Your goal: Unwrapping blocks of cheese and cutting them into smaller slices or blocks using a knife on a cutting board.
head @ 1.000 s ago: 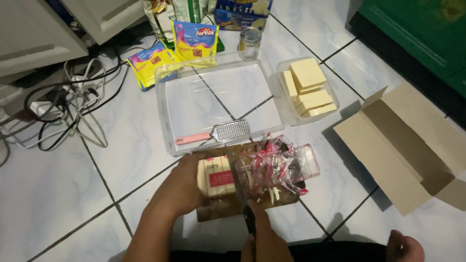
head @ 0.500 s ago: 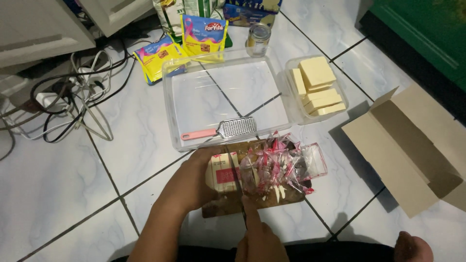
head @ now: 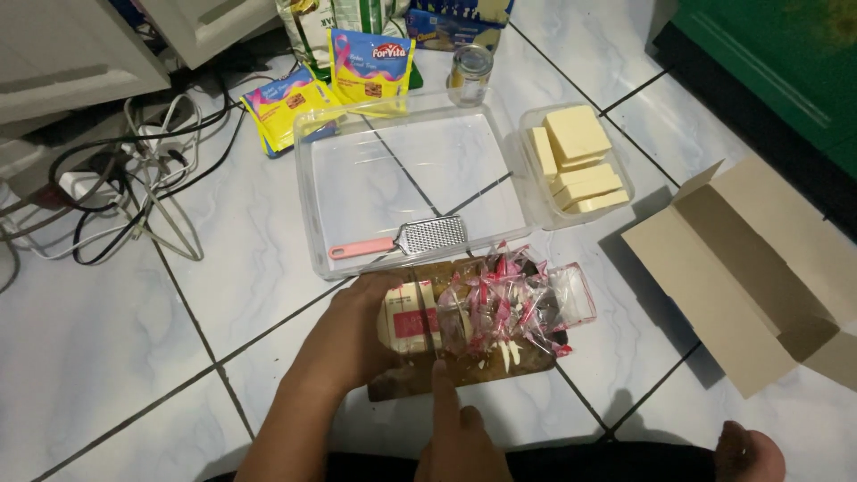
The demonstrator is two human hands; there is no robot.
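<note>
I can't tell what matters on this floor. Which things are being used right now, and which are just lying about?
In use: left hand, right hand, knife, wrapped block, cutting board, torn wrapper.

Lying about: grater, clear tray, tub of blocks, cardboard box, packets, cables.

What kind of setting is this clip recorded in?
Probably a home kitchen floor: the person works on pale floor tiles, cutting a wrapped block on a wooden board. A clear tray with a grater, a tub of yellow blocks and food packets lie around.
</note>
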